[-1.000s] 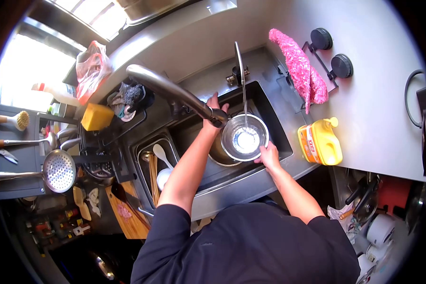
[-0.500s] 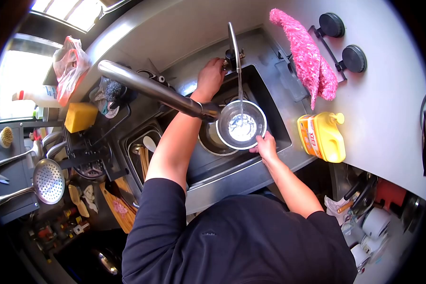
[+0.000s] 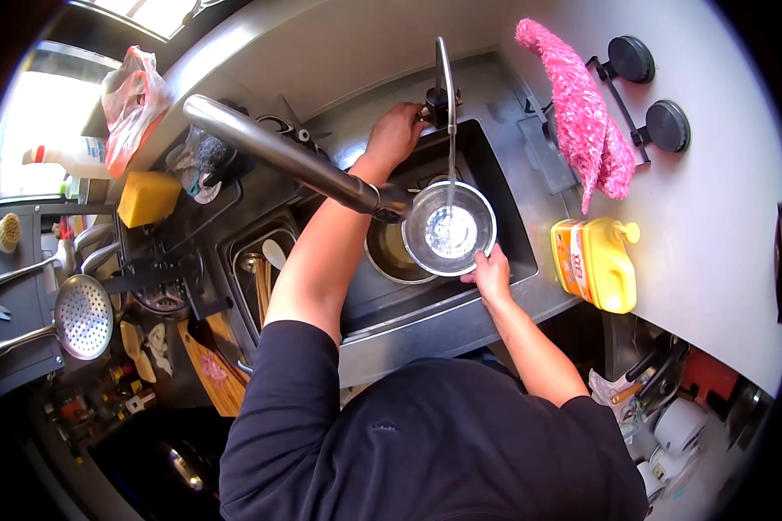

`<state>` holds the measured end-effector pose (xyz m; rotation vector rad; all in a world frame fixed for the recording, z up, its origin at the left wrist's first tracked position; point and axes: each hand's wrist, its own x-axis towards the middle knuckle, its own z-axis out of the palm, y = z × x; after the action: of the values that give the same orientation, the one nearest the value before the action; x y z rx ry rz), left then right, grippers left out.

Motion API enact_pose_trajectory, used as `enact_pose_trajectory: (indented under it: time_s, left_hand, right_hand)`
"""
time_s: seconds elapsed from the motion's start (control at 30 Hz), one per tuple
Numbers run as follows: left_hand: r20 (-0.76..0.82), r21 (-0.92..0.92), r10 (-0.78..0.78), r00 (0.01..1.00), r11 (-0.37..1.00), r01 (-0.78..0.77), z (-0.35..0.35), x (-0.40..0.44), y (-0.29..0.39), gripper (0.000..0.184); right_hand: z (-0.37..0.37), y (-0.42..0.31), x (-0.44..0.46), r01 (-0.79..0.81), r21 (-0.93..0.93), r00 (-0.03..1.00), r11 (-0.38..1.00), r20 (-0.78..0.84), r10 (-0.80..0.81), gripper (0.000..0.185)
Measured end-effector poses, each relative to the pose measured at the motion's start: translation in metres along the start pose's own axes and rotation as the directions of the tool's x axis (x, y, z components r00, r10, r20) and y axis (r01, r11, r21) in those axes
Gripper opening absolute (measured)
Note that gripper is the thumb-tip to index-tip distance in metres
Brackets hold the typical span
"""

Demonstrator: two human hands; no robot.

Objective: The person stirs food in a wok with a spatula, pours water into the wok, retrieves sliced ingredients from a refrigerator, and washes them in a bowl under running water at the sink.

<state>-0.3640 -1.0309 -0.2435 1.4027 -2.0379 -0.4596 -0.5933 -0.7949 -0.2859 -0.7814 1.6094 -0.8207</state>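
Note:
My right hand (image 3: 493, 275) grips the rim of a round metal bowl (image 3: 419, 227) at its near right side, over the sink (image 3: 517, 252). A stream of water falls into the bowl from the thin curved tap (image 3: 446, 74). At the back of the sink, my left hand (image 3: 397, 135) has its fingers closed at the tap's handle (image 3: 425, 114); the fingertips are partly hidden. Below the bowl, partly covered by it, a wider metal pot (image 3: 384, 253) sits in the sink. A thick steel spout (image 3: 278, 152) crosses above my left forearm.
A yellow jug (image 3: 613, 265) and a fluffy pink cloth (image 3: 573, 104) are on the right. A small basin (image 3: 250, 252) with utensils lies left of the sink. Farther left are a yellow sponge (image 3: 149, 199), a perforated skimmer (image 3: 83, 316) and a wooden board (image 3: 210, 369).
The whole view has shifted slightly. Both hands keep their holds on the bowl and the tap handle, and water still runs into the bowl.

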Motion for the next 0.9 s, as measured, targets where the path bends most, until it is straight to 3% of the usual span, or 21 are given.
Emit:
enact_pose_trajectory:
  time_s: [0.17, 0.27, 0.3, 0.4, 0.43, 0.5, 0.63, 0.67, 0.7, 0.8, 0.9]
  left_hand:
    - [0.123, -0.228, -0.394, 0.911, 0.882, 0.413, 0.005, 0.018, -0.004, 0.036]
    - [-0.097, -0.356, -0.454, 0.886, 0.847, 0.395, 0.034, 0.003, -0.017, 0.04]
    - [-0.229, -0.362, -0.414, 0.881, 0.876, 0.318, 0.039, -0.011, -0.015, 0.049]
    - [-0.38, -0.028, -0.165, 0.91, 0.986, 0.167, 0.011, -0.072, 0.011, 0.042]
    - [-0.252, -0.033, -0.19, 0.949, 0.982, 0.187, -0.007, -0.103, 0.023, 0.036]
    - [-0.145, -0.101, -0.265, 0.953, 0.962, 0.252, -0.046, -0.168, 0.059, 0.027]
    - [-0.159, -0.171, -0.473, 0.867, 0.878, 0.447, -0.119, -0.303, 0.121, 0.022]
    - [-0.237, -0.153, -0.418, 0.877, 0.907, 0.391, -0.131, -0.338, 0.131, 0.023]
    - [-0.267, -0.171, -0.459, 0.848, 0.888, 0.427, -0.149, -0.376, 0.14, 0.024]
    - [-0.275, -0.254, -0.616, 0.738, 0.787, 0.562, -0.205, -0.478, 0.181, 0.028]
    - [-0.251, -0.273, -0.814, 0.524, 0.579, 0.768, -0.252, -0.583, 0.212, 0.032]
  right_hand:
    - [-0.01, -0.003, -0.008, 0.022, 0.038, 0.999, 0.999, 0.029, -0.023, 0.024]
    - [-0.02, -0.022, -0.025, -0.002, -0.028, 0.997, 1.0, 0.079, 0.004, 0.024]
    - [-0.024, -0.025, -0.03, 0.012, -0.08, 0.996, 0.997, 0.086, -0.005, 0.024]
    - [-0.031, -0.022, -0.038, 0.067, -0.168, 0.993, 0.983, 0.111, -0.048, 0.023]
    - [-0.03, -0.026, -0.044, 0.097, -0.195, 0.991, 0.976, 0.109, -0.076, 0.024]
    - [-0.029, -0.025, -0.052, 0.093, -0.193, 0.984, 0.977, 0.167, -0.061, 0.026]
    - [-0.008, -0.056, -0.089, 0.101, -0.237, 0.965, 0.966, 0.258, -0.037, 0.027]
    - [-0.003, -0.057, -0.093, 0.122, -0.259, 0.954, 0.958, 0.298, -0.041, 0.028]
    - [0.009, -0.044, -0.092, 0.172, -0.202, 0.954, 0.964, 0.278, -0.112, 0.025]
    - [0.022, -0.03, -0.101, 0.229, -0.174, 0.899, 0.958, 0.416, -0.14, 0.017]
    - [0.04, -0.023, -0.121, 0.326, -0.162, 0.838, 0.931, 0.506, -0.205, 0.016]
